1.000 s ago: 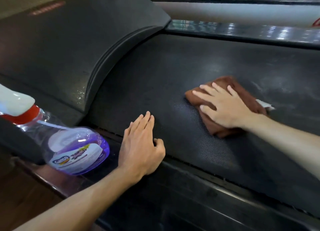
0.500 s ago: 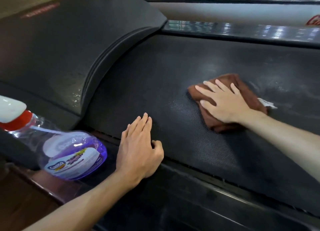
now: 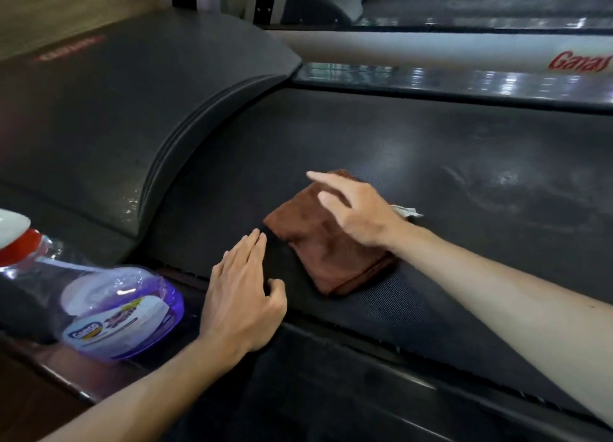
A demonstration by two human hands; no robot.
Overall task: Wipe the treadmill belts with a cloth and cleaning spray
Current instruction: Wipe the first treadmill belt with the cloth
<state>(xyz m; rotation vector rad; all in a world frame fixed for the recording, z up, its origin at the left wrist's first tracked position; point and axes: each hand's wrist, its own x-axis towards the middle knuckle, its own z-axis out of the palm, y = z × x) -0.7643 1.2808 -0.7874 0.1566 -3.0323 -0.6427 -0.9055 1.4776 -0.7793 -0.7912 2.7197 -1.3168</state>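
Treadmill belt (image 3: 431, 163) – damp streaks at right | cloth (image 3: 328, 246) dragged nearer left hand (image 3: 242, 295) (flat, fingers straight) | right hand (image 3: 358, 209) fingers lifting, heel pressing cloth – stroke ending | spray bottle (image 3: 116, 305) lying beside belt

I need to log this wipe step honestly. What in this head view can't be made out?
- spray bottle: nozzle cut off by left edge.
- right hand: fingers motion-blurred; contact with cloth unclear.
- Cloth's white tag: mostly hidden behind the wrist.
- Red lettering on motor cover: too blurred.

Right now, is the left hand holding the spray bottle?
No, the left hand rests flat at the belt's near edge, while the spray bottle lies untouched beside it.
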